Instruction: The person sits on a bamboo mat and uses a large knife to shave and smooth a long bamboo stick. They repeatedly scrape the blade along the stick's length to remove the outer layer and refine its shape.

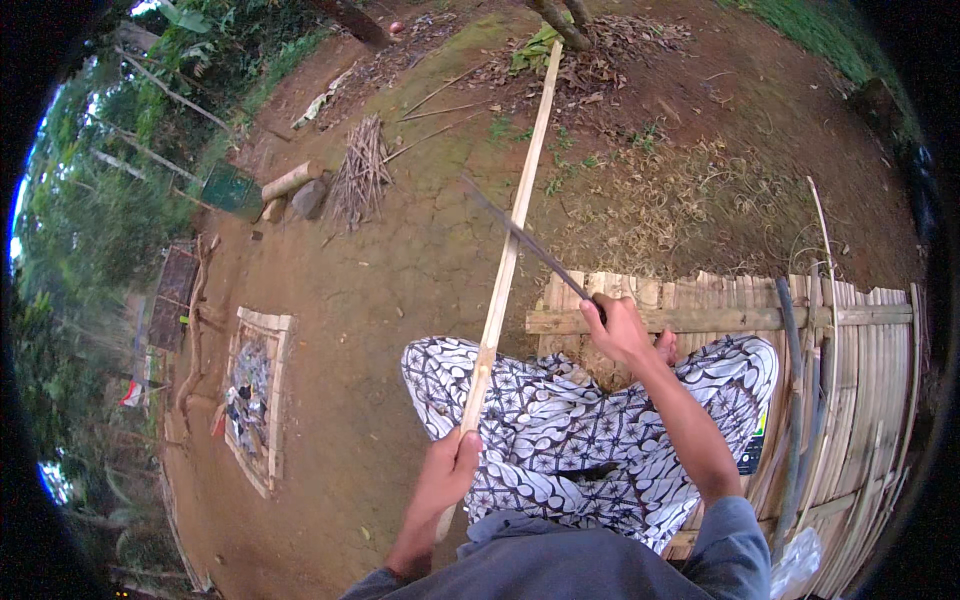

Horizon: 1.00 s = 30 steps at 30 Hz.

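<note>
My left hand (447,472) is closed around the lower part of a long, pale bamboo strip (530,165). The strip slants up and away from my lap, its far end reaching toward a tree base. In my right hand (617,332) is the handle of a long, dark-bladed knife (545,256). Its blade points up and left and crosses the strip about midway; whether the edge touches the strip I cannot tell. Patterned trousers (590,430) cover my crossed legs beneath both hands.
A slatted bamboo platform (870,360) extends on the right, with loose poles (788,400) lying across it. Curly shavings (680,205) cover the ground ahead. Beyond the strip, to the left, lie a stick bundle (365,170), a stone (309,198) and a framed pit of rubbish (285,345).
</note>
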Motion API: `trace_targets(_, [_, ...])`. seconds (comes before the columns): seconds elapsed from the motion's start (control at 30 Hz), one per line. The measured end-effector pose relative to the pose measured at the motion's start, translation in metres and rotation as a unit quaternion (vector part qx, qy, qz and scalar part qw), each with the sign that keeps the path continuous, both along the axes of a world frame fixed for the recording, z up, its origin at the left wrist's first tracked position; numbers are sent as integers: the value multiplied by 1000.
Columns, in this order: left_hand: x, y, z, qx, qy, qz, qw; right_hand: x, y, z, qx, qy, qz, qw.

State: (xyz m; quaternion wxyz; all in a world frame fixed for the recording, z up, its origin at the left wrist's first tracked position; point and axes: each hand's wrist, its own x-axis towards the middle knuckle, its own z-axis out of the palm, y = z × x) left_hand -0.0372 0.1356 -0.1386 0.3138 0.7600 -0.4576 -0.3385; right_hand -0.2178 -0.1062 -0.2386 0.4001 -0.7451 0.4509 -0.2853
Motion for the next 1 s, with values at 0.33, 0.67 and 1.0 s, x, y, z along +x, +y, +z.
trace_targets(0.33, [12, -41, 19, -100, 300, 185, 930, 8, 19, -9, -68, 32, 67, 995])
trace_targets(0.67, [30, -49, 35, -387, 202, 249, 864, 11, 15, -37, -9, -97, 3, 995])
trace_targets(1.0, [32, -71, 63, -530, 208, 165, 806, 13, 8, -52, 0, -134, -7, 991])
